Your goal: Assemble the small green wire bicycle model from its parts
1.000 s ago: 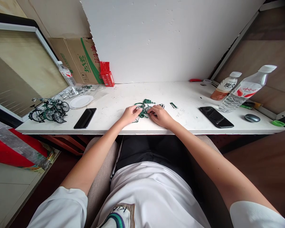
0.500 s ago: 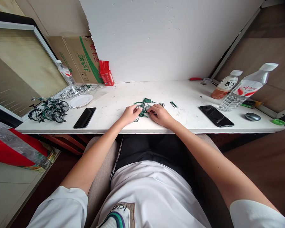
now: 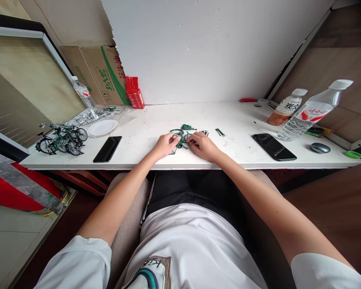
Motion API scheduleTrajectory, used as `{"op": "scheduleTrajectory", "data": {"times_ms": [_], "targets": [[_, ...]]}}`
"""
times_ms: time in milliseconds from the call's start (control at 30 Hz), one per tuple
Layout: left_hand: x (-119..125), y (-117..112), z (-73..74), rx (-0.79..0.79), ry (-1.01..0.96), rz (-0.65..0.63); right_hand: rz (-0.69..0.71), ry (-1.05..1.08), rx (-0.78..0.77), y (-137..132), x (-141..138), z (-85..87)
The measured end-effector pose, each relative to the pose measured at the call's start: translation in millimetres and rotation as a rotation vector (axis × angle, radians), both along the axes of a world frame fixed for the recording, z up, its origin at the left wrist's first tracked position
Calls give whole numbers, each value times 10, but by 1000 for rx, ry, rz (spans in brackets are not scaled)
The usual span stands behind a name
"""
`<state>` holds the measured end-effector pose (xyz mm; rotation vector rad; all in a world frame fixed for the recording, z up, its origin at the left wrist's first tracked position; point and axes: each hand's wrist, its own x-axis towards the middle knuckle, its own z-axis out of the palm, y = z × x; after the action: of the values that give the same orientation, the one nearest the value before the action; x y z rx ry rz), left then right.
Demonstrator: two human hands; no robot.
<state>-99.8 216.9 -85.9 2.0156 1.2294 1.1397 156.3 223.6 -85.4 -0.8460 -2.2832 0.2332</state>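
Note:
Near the front edge of the white desk, a small dark green model bicycle [image 3: 181,141] is between my two hands, partly covered by the fingers. My left hand [image 3: 165,145] is closed, thumb and fingers pinching its left side. From the other side my right hand [image 3: 203,146] is closed on it near a wheel. Just behind the hands lies a small green part [image 3: 187,127]. A thin green strip-like piece [image 3: 220,132] rests to the right. Which part of the bicycle each fingertip grips is too small to tell.
Several model bicycles [image 3: 61,139] stand at the left, beside a stack of white plates [image 3: 102,128] and a phone [image 3: 107,149]. On the right are another phone [image 3: 274,147], a grey mouse [image 3: 320,148], a tea bottle [image 3: 286,107] and a water bottle [image 3: 314,111]. A red box [image 3: 135,94] stands behind.

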Motion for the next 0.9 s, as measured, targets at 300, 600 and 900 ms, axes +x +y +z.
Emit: {"op": "scheduleTrajectory", "data": {"times_ms": [300, 600, 900], "targets": [[6, -1, 10, -12, -1, 7, 2, 0, 16, 11, 6, -20], [5, -18, 24, -5, 16, 10, -4, 0, 5, 7, 4, -15], [15, -24, 29, -17, 7, 7, 2, 6, 6, 2, 5, -14]]}}
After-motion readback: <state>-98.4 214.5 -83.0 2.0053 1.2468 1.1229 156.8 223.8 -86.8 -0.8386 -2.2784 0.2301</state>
